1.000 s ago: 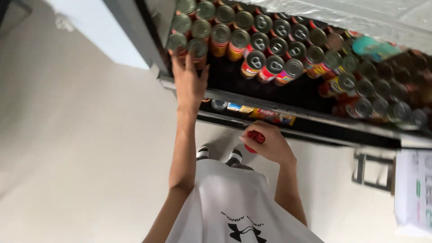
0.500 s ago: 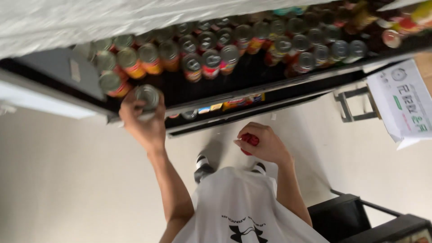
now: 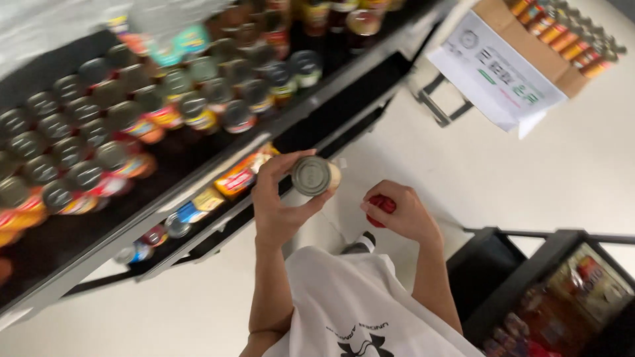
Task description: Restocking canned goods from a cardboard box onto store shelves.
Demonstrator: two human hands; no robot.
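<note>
Cans [image 3: 99,142] are crowding the shelf [image 3: 198,168] beside you while your left hand [image 3: 281,205] is gripping a silver-topped can [image 3: 314,175] and your right hand [image 3: 400,215] is clutching something red [image 3: 382,206], so keep the grip firm.

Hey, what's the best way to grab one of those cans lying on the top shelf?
Grip a front-row can around its round side wall, coming from the open aisle side. Its lid end faces outward, and neighbours crowd close, so pull it out first. The left hand holds a can similarly.

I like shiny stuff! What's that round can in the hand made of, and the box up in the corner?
The can looks like metal: its round end is silvery grey with ringed ridges. The box looks like brown cardboard, matte, with a white paper sheet on its side.
</note>
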